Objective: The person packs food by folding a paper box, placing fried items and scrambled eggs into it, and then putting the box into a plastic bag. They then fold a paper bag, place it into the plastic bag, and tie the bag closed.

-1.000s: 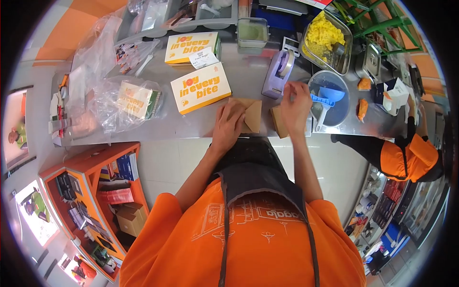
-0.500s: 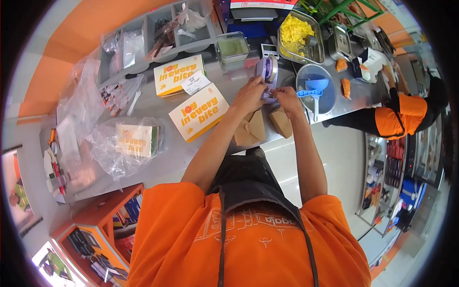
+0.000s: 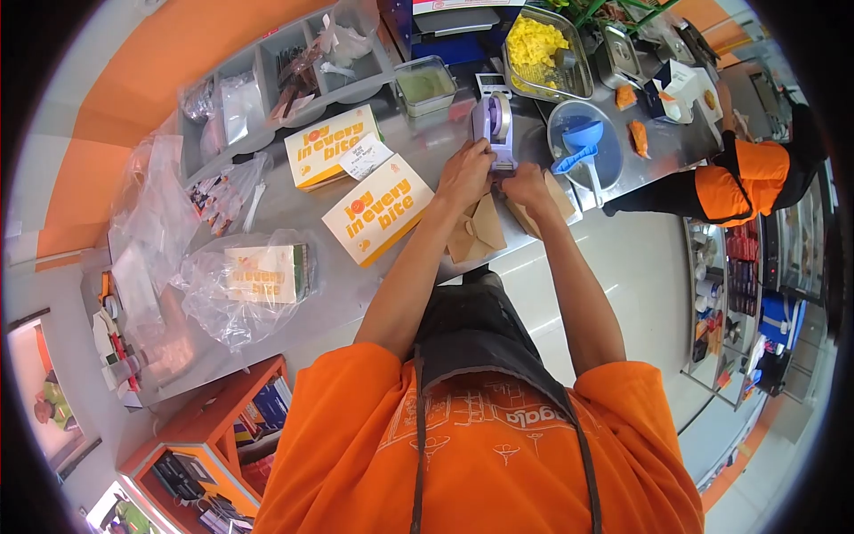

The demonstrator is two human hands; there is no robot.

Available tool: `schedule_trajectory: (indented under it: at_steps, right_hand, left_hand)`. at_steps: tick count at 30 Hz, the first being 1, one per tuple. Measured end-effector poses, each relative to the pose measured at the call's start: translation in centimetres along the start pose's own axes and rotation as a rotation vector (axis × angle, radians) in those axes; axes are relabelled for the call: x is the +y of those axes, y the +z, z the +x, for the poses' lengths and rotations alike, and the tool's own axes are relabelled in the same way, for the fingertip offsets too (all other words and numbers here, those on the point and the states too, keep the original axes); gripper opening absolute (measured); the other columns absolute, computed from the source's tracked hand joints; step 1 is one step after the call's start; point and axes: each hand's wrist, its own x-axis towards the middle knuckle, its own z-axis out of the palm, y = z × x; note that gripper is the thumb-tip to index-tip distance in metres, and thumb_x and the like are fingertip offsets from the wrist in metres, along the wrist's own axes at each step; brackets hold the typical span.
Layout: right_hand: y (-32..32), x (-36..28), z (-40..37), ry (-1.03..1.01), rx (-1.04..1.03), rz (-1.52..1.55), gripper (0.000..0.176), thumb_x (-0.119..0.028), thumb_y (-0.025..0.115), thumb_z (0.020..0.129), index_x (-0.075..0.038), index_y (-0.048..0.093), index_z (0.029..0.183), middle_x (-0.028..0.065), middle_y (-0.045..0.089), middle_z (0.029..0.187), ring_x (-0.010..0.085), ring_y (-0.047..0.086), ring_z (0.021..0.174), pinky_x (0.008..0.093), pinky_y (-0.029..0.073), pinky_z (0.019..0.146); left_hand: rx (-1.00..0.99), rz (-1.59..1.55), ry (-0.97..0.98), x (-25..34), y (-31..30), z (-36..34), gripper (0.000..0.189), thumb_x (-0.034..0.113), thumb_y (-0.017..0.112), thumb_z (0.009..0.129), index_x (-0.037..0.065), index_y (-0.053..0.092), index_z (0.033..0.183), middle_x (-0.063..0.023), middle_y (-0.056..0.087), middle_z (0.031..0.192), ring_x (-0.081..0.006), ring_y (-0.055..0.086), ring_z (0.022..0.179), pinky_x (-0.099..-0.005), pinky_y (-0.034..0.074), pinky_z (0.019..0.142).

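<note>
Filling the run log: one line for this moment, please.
left hand at tape dispenser | right hand beside it | brown paper boxes beneath them

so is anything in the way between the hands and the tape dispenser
Nothing visible. The left hand is against the front of the tape dispenser, and the right hand is beside it at the base. The brown paper packets lie nearer the counter edge, not in between.

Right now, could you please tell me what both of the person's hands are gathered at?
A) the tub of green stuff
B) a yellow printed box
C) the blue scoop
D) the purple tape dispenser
D: the left hand and the right hand meet at the foot of the purple tape dispenser, just beyond the brown paper packets.
</note>
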Motion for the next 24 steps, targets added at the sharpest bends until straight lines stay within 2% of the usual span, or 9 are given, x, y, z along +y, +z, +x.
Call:
schedule_trajectory:
  at_steps: [1,4,7,10,13,16,18,20,24]
  right_hand:
    - [0.0,-0.6,-0.5,-0.073,0.061,-0.120,0.036,-0.020,0.077,0.077,0.014,0.069,0.087,0.0232,0.070,0.082,0.0354,0.067,0.086,0.0448,0.052,0.083]
    - [-0.7,-1.9,-0.6,-0.063,-0.038,-0.172,0.032,-0.020,0.074,0.078,0.008,0.070,0.094,0.0344,0.066,0.110,0.0431,0.060,0.113,0.0479,0.049,0.098]
    - [-5.7,-3.8,-2.4,-0.137,-0.221,-0.118,0.031,-0.017,0.073,0.080,0.006,0.070,0.101,0.0310,0.069,0.105,0.0421,0.065,0.102,0.0442,0.053,0.091]
    - [-10.0,-2.1,-5.0,-0.238,-0.014,0.291,0.024,-0.011,0.071,0.085,0.005,0.068,0.103,0.0226,0.072,0.092,0.0328,0.071,0.085,0.0377,0.056,0.080]
    - [-13.2,1.6,-7.8,-0.002,-0.040,0.765,0.018,-0.005,0.068,0.091,0.005,0.067,0.106,0.0099,0.071,0.079,0.0139,0.068,0.073,0.0273,0.054,0.068]
    - [-13.0,4.1,-9.6,0.163,-0.069,0.771,0.024,-0.007,0.069,0.091,0.003,0.066,0.113,0.0092,0.072,0.083,0.0137,0.067,0.073,0.0264,0.052,0.068]
    - [-11.5,4.2,-9.9,0.208,-0.070,0.865,0.041,-0.005,0.072,0.088,0.007,0.059,0.125,0.0136,0.072,0.081,0.0149,0.067,0.068,0.0262,0.052,0.061]
    - [-8.7,4.9,-9.1,0.262,0.040,0.892,0.044,-0.004,0.073,0.087,0.007,0.055,0.126,0.0139,0.072,0.081,0.0148,0.067,0.065,0.0269,0.051,0.059]
    - [-6.1,3.7,-7.8,0.424,0.179,1.027,0.042,0.001,0.070,0.088,0.008,0.042,0.118,0.0173,0.071,0.079,0.0166,0.068,0.064,0.0274,0.054,0.057]
  left_hand:
    - [-0.005,0.001,-0.005,0.0,-0.1,-0.1,0.038,0.008,0.080,0.072,0.003,0.073,0.110,-0.0073,0.063,0.113,-0.0299,0.060,0.107,-0.0393,0.053,0.093]
    - [-0.002,-0.018,-0.036,0.0,-0.3,-0.3,0.041,0.007,0.080,0.073,0.003,0.072,0.112,-0.0095,0.064,0.114,-0.0314,0.060,0.109,-0.0404,0.052,0.093]
    - [0.041,-0.064,-0.124,-0.1,-1.0,-0.4,0.044,0.008,0.079,0.075,0.002,0.069,0.117,-0.0138,0.063,0.116,-0.0344,0.060,0.112,-0.0424,0.051,0.094]
    - [0.081,-0.138,-0.105,2.0,-2.5,-1.4,0.049,0.010,0.077,0.080,0.002,0.062,0.126,-0.0193,0.061,0.123,-0.0382,0.060,0.115,-0.0444,0.050,0.097]
    - [0.002,-0.325,0.042,6.2,-1.7,-2.6,0.048,0.010,0.075,0.083,0.003,0.061,0.128,-0.0155,0.058,0.132,-0.0354,0.055,0.123,-0.0424,0.047,0.103]
    - [-0.137,-0.248,0.389,7.3,0.7,-0.9,0.047,0.008,0.074,0.083,0.003,0.061,0.128,-0.0106,0.057,0.136,-0.0322,0.050,0.129,-0.0412,0.045,0.105]
    - [-0.266,-0.232,0.344,6.6,2.0,0.3,0.046,0.008,0.075,0.081,0.008,0.065,0.126,-0.0086,0.055,0.139,-0.0300,0.047,0.131,-0.0407,0.045,0.107]
    - [-0.387,-0.175,0.296,6.4,1.7,1.3,0.043,0.010,0.076,0.080,0.011,0.068,0.123,-0.0087,0.054,0.140,-0.0297,0.048,0.130,-0.0404,0.045,0.108]
    - [-0.331,-0.090,0.361,5.9,2.3,1.0,0.038,0.012,0.074,0.080,0.014,0.073,0.118,-0.0059,0.053,0.141,-0.0292,0.048,0.128,-0.0394,0.045,0.108]
